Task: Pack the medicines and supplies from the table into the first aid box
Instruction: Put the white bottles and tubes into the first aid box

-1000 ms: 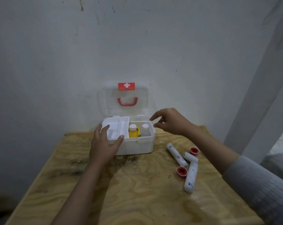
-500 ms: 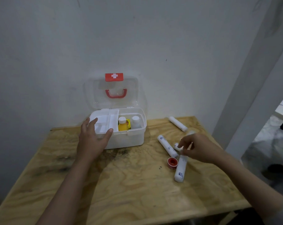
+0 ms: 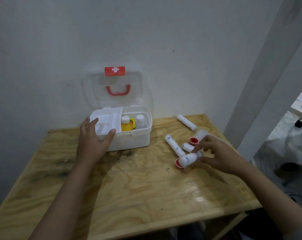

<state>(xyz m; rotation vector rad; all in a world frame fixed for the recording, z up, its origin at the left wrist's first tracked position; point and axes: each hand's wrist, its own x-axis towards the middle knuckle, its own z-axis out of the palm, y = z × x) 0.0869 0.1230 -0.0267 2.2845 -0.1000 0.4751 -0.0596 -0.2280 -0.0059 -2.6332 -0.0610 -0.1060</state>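
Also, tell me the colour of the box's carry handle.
Red, on the handle in the head view.

Our left hand (image 3: 93,144) and right hand (image 3: 219,155): bare, no gloves, rings or watch. Our forearms bare, unsleeved.

White cross sign on red latch tab (image 3: 114,71) at top edge of open clear lid (image 3: 112,89) of first aid box (image 3: 129,141). Blue print on white roll (image 3: 174,145) lying on tabletop (image 3: 138,187), too small to read. Blue mark on blurred white roll (image 3: 188,159) held in right hand (image 3: 217,154), unreadable. Yellow carton (image 3: 132,122) beside yellow bottle (image 3: 126,124) in box has coloured print, illegible. No readable words or numbers anywhere.
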